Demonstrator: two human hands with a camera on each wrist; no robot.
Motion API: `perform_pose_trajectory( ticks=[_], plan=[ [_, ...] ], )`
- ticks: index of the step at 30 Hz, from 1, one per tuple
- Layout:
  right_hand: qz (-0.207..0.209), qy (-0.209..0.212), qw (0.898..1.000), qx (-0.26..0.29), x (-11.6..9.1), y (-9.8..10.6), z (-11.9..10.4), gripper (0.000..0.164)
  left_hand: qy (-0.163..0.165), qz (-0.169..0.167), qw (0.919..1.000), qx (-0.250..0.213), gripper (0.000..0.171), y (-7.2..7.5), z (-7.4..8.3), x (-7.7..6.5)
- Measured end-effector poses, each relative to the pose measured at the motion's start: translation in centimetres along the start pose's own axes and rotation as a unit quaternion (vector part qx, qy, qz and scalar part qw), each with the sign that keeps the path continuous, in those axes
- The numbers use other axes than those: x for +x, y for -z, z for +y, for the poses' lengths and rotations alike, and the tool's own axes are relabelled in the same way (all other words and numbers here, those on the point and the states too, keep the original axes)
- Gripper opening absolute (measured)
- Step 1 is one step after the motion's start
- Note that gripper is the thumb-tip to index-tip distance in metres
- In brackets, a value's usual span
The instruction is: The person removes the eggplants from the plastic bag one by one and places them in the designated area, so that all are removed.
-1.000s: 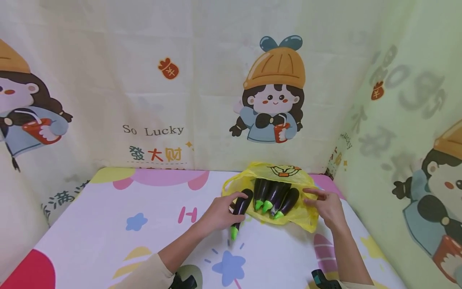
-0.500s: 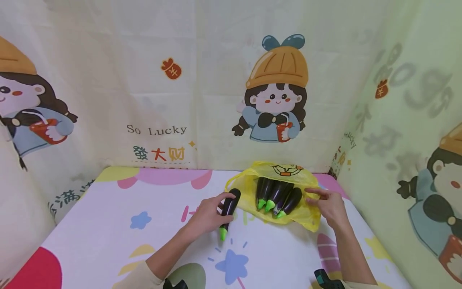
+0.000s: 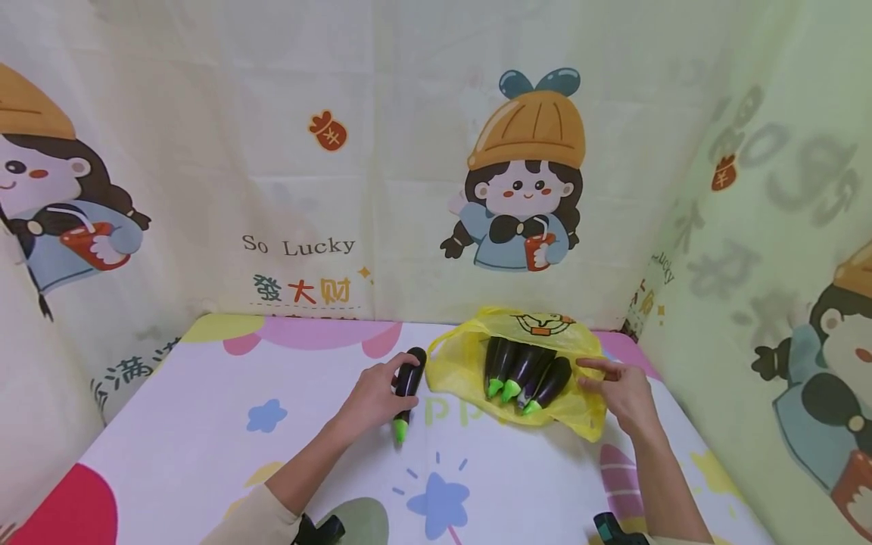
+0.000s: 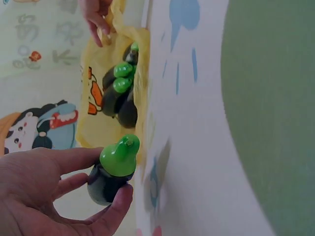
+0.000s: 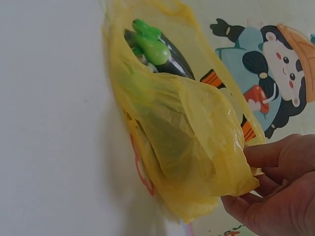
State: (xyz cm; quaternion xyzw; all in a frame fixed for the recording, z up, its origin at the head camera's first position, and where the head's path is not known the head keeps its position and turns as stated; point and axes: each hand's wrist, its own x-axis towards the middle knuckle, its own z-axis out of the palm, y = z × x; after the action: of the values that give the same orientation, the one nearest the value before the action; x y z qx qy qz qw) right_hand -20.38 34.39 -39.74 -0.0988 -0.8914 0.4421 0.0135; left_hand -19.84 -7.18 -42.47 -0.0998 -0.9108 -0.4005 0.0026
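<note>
My left hand (image 3: 371,397) pinches a dark purple eggplant (image 3: 410,378) with a bright green cap, thumb on one side and fingers on the other. In the left wrist view that eggplant (image 4: 106,184) hangs just off the table, its shadow beside it. To its right lies a yellow plastic bag (image 3: 453,363), its mouth facing me. Several more eggplants (image 3: 521,371) lie inside, green caps toward the opening. My right hand (image 3: 627,393) pinches the bag's right edge; in the right wrist view thumb and fingers hold the crumpled plastic (image 5: 221,147).
A white tablecloth (image 3: 327,484) with coloured prints covers the table. Cloth walls (image 3: 409,227) with cartoon figures stand close behind the bag and along both sides. Black wrist devices (image 3: 616,530) sit on both forearms.
My left hand has carried the eggplant leftward, away from the bag's mouth. The right hand stays at the bag's right edge, and the eggplants inside have not visibly moved.
</note>
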Motion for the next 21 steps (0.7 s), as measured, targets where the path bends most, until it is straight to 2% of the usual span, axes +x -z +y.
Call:
perform_pose_trajectory(
  ticks=[9,14,21],
  plan=[
    [0.007,0.000,1.000,0.005,-0.1,-0.1,0.0,0.040,0.062,0.014,0.9980,0.004,0.056,0.4,-1.7,1.2],
    [0.009,0.000,1.000,0.001,-0.1,-0.3,0.1,0.040,0.061,0.019,0.9979,0.011,0.057,0.4,-2.3,1.8],
    [0.003,-0.005,1.000,-0.004,0.0,-0.4,0.0,0.040,0.055,0.021,0.9982,0.013,0.059,0.0,-2.0,2.4]
  ],
)
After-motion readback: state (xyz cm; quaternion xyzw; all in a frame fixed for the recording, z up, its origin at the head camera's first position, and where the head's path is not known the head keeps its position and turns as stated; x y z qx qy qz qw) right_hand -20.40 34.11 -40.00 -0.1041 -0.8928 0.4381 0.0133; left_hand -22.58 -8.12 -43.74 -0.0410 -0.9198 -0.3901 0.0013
